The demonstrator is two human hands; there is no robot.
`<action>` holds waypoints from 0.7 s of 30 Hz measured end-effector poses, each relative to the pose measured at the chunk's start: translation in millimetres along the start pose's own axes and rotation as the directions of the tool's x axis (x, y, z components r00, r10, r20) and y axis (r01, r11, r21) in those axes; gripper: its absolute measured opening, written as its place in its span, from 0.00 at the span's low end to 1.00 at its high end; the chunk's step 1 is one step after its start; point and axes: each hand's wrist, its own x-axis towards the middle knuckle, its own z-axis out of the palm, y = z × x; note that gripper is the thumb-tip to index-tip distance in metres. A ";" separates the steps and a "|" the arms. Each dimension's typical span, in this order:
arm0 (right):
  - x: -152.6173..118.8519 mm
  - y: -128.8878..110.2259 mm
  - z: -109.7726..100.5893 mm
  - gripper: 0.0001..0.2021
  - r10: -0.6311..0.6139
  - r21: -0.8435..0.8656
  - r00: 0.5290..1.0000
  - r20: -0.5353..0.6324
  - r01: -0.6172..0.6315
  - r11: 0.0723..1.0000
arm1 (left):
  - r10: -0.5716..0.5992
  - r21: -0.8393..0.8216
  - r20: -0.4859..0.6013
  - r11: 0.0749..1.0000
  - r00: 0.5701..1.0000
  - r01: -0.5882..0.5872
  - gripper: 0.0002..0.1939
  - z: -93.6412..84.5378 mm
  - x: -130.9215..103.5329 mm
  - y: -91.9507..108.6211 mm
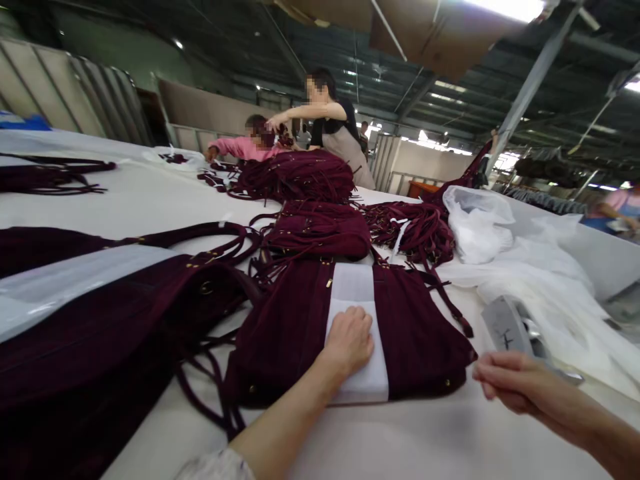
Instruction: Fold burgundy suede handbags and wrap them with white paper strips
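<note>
A dark burgundy handbag (420, 333) lies flat before me, with a white strip (353, 283) wrapped around its middle. My left hand (350, 340) rests on that strip, its fingers curled under; whatever they grip is hidden. Just off the bag's lower right corner is my right hand (510, 380), thumb and fingers pinched together. Anything between them is too small to make out. Beyond the right hand lies a grey object with a dark handwritten mark (507, 327), perhaps a tape dispenser.
Another banded burgundy bag (150, 313) lies at left. Farther back are a folded bag (320, 230), a burgundy pile (300, 173) and bundled straps (415, 230). Clear plastic bags (480, 223) and white sheeting (550, 287) cover the right side. Two people (340, 127) work across the table.
</note>
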 end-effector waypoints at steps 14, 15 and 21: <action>219.0 -47.6 98.9 0.13 -0.133 -0.001 0.990 -0.047 0.133 0.991 | -0.030 -0.085 0.043 0.996 0.999 0.034 0.11 3.4 -4.4 3.4; 219.3 -46.2 99.4 0.13 -0.146 -0.015 0.988 -0.060 0.145 0.989 | -0.034 -0.091 0.043 0.995 0.999 0.037 0.11 3.8 -4.2 3.7; 219.9 -42.8 104.9 0.14 -0.212 -0.037 0.973 -0.092 0.210 0.977 | -0.081 -0.099 0.017 0.992 0.997 0.082 0.24 4.1 -2.5 1.9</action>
